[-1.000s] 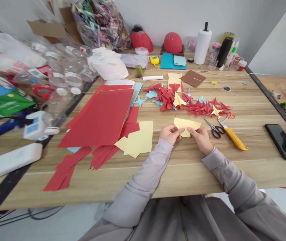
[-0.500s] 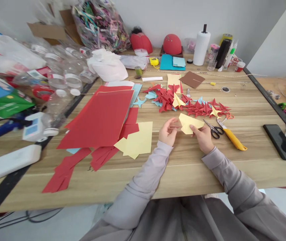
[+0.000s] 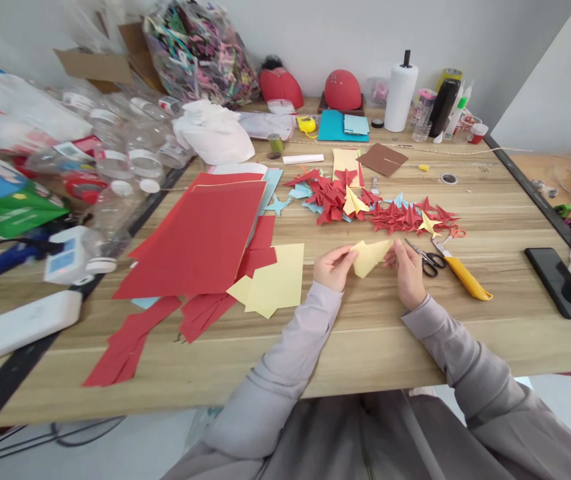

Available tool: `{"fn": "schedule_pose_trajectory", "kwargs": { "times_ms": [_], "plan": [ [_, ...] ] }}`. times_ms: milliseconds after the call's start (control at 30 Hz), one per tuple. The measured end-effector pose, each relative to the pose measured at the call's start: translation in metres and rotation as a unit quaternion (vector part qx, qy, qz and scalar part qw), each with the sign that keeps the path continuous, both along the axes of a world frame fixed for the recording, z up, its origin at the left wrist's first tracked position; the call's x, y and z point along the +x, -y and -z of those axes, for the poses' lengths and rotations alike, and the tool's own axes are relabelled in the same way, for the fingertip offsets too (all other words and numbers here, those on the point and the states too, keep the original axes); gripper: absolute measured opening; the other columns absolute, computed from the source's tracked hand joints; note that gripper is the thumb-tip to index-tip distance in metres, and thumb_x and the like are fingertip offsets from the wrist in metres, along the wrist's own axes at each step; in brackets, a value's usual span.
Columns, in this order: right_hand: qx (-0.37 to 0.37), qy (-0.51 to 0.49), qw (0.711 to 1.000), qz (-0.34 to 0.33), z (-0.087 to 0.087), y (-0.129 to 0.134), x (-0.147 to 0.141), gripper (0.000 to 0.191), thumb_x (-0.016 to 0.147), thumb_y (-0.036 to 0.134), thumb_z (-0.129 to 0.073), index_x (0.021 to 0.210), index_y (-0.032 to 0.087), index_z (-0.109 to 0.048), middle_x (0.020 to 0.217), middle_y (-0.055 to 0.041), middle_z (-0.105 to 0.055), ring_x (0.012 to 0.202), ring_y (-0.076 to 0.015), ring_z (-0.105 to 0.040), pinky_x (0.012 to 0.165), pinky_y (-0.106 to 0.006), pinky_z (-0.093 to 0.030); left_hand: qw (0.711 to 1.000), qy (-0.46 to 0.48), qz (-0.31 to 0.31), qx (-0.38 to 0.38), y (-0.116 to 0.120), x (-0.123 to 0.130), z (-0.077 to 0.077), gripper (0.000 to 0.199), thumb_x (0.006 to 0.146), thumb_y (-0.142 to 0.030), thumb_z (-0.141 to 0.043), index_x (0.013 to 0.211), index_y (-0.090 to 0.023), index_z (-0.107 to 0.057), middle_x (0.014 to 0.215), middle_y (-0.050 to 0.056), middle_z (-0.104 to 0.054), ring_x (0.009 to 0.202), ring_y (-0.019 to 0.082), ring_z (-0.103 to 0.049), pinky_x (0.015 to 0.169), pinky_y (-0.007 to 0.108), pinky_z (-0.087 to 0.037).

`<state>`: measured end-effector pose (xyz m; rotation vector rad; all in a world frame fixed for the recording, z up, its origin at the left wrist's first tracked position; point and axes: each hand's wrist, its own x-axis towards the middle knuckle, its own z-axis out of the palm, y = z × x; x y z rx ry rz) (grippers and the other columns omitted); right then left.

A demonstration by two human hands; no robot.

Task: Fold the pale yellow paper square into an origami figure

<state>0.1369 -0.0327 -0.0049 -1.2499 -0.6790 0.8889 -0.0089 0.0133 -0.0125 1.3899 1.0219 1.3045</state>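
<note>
A folded piece of yellow paper (image 3: 369, 257) is held up between my two hands, just above the table. My left hand (image 3: 333, 268) pinches its left corner between thumb and fingers. At the paper's right, narrow end, my right hand (image 3: 407, 272) grips the tip, with the fingers partly hidden behind the thumb. Beyond the hands lies a heap of folded red paper stars (image 3: 330, 199), with a few yellow and blue ones among them. Black-handled scissors (image 3: 430, 262) and a yellow-handled cutter (image 3: 468, 277) rest right of my right hand.
Large red sheets (image 3: 198, 240) cover the table's left part, with yellow squares (image 3: 280, 277) and red strips (image 3: 130, 343) beside them. A black phone (image 3: 560, 282) lies at the right. Plastic bottles (image 3: 115, 160) crowd the far left; a white bottle (image 3: 400, 98) stands at the back.
My left hand has closed on the paper's left corner, where it was apart before. The paper has turned and tilted, and my right hand has shifted its hold to the narrow end.
</note>
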Motion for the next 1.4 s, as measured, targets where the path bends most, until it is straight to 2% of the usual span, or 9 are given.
{"fn": "schedule_pose_trajectory", "kwargs": {
  "times_ms": [133,233,333,533,667,833,1067,1233,1400],
  "plan": [
    [0.008,0.075,0.997,0.03,0.0005,0.0,0.0026,0.038,0.074,0.057,-0.06,0.074,0.019,-0.061,0.07,-0.0001,-0.062,0.066,-0.0132,-0.056,0.058,-0.024,-0.043,0.988,0.064,0.033,-0.135,-0.0052,-0.0016,0.0015,0.04,0.051,-0.043,-0.081,0.078,-0.014,-0.075,0.082,0.008,-0.074,0.077,0.022,-0.067,0.076,0.035,-0.053],
    [0.006,0.101,0.994,-0.045,-0.0003,0.0013,0.0,0.033,0.07,0.051,-0.068,0.074,0.019,-0.064,0.071,-0.0005,-0.064,0.068,-0.014,-0.058,0.064,-0.027,-0.045,0.982,0.051,0.097,-0.153,-0.0036,-0.0008,0.0014,0.039,0.049,-0.042,-0.082,0.076,-0.015,-0.075,0.079,0.008,-0.074,0.074,0.021,-0.067,0.073,0.035,-0.053],
    [-0.007,0.067,0.987,-0.149,-0.0002,0.0025,-0.0036,0.032,0.061,0.046,-0.076,0.073,0.019,-0.066,0.068,-0.0004,-0.066,0.064,-0.0148,-0.059,0.064,-0.028,-0.047,0.98,0.027,0.135,-0.141,-0.0005,0.0004,0.0016,0.036,0.053,-0.04,-0.081,0.077,-0.014,-0.075,0.076,0.009,-0.074,0.069,0.02,-0.066,0.067,0.032,-0.053],
    [-0.013,0.001,0.996,-0.094,0.0027,0.0016,-0.0017,0.027,0.061,0.042,-0.077,0.073,0.019,-0.068,0.071,-0.0013,-0.07,0.062,-0.0149,-0.061,0.061,-0.029,-0.049,0.977,0.06,0.12,-0.165,-0.0032,0.0003,0.0018,0.043,0.043,-0.031,-0.086,0.079,-0.013,-0.074,0.069,0.006,-0.072,0.063,0.016,-0.064,0.064,0.03,-0.052],
    [-0.003,-0.013,0.994,-0.109,0.0023,0.0011,-0.001,0.029,0.057,0.039,-0.081,0.077,0.02,-0.07,0.072,-0.0005,-0.07,0.066,-0.0151,-0.063,0.065,-0.029,-0.05,0.978,0.066,0.094,-0.175,-0.0049,0.001,0.0006,0.039,0.039,-0.032,-0.087,0.071,-0.014,-0.072,0.064,0.004,-0.07,0.058,0.014,-0.061,0.062,0.029,-0.051],
    [-0.004,0.001,0.994,-0.111,0.0023,0.0018,-0.0029,0.035,0.051,0.034,-0.084,0.08,0.02,-0.072,0.066,0.0022,-0.068,0.06,-0.0125,-0.061,0.06,-0.026,-0.049,0.977,0.086,0.054,-0.188,-0.0063,0.0012,0.0022,0.034,0.039,-0.035,-0.086,0.062,-0.015,-0.071,0.061,0.002,-0.068,0.057,0.012,-0.059,0.061,0.027,-0.048],
    [0.017,0.02,0.995,-0.094,0.002,0.0039,-0.0026,0.023,0.061,0.036,-0.078,0.08,0.022,-0.075,0.081,-0.0026,-0.075,0.076,-0.0192,-0.067,0.071,-0.034,-0.053,0.972,0.084,0.056,-0.21,-0.0067,0.0008,-0.0028,0.039,0.037,-0.043,-0.086,0.061,-0.015,-0.071,0.062,0.003,-0.069,0.058,0.013,-0.059,0.06,0.027,-0.048],
    [0.011,0.032,0.995,-0.092,0.0016,0.0041,-0.0019,0.025,0.061,0.038,-0.078,0.08,0.022,-0.075,0.082,-0.0035,-0.075,0.078,-0.021,-0.068,0.076,-0.037,-0.054,0.973,0.086,0.067,-0.205,-0.0046,0.0017,-0.0051,0.04,0.042,-0.045,-0.084,0.066,-0.015,-0.072,0.065,0.003,-0.07,0.059,0.014,-0.061,0.061,0.028,-0.049],
    [0.013,0.033,0.989,-0.143,-0.0015,0.0047,-0.003,0.025,0.061,0.038,-0.079,0.079,0.022,-0.075,0.078,-0.0028,-0.075,0.077,-0.0207,-0.068,0.077,-0.037,-0.054,0.981,0.055,0.087,-0.163,-0.0022,0.0022,-0.0042,0.036,0.047,-0.042,-0.083,0.07,-0.016,-0.074,0.072,0.007,-0.073,0.067,0.018,-0.065,0.069,0.032,-0.052]
  ]
}}
